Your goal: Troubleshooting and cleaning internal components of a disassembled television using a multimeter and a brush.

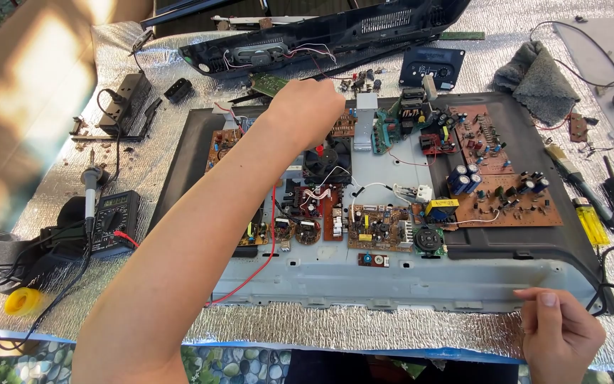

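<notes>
A: Why is the left hand [305,107] stretched across the chassis [406,281]?

B: The small green board [270,83] beyond the chassis's far edge is being reached; the fingers are curled closed, though a grip cannot be confirmed.

A: And the right hand [559,331]?

B: It is rested loosely curled at the chassis's near right corner, nothing held, seemingly for steadying.
</notes>
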